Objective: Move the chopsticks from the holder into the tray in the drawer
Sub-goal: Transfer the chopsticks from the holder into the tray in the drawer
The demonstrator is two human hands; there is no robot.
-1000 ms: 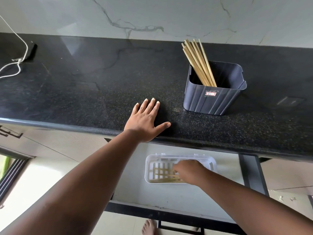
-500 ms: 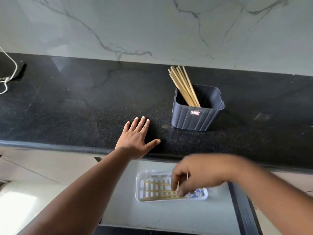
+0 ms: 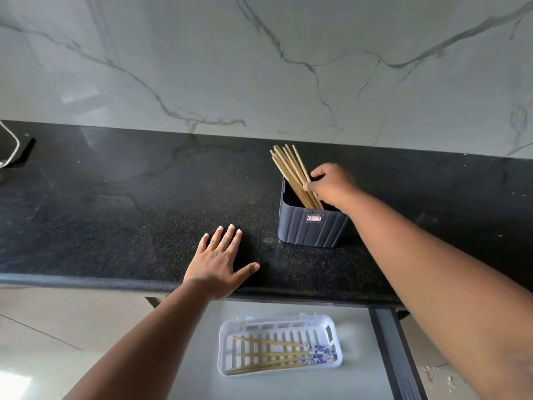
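Chopsticks (image 3: 291, 171) stand bunched in the dark holder (image 3: 311, 226) on the black worktop (image 3: 115, 212), leaning to the far left, while a few more already lie flat in the white tray (image 3: 331, 330) in the open drawer (image 3: 383, 356) below the near edge. The right hand (image 3: 331, 184) is at the holder's mouth, its grip curled against the right side of the bunch just above the rim; whether the fingers have pinched a stick or only touch them, I cannot tell. The left hand (image 3: 219, 264) lies flat and spread on the worktop, left of the holder, holding nothing.

The likely trouble is taking too many sticks or catching only one loosely, so that it slips on the way down and lands outside the tray. A pull toward the near side could also tip the light holder, since the leaning bunch loads one side.
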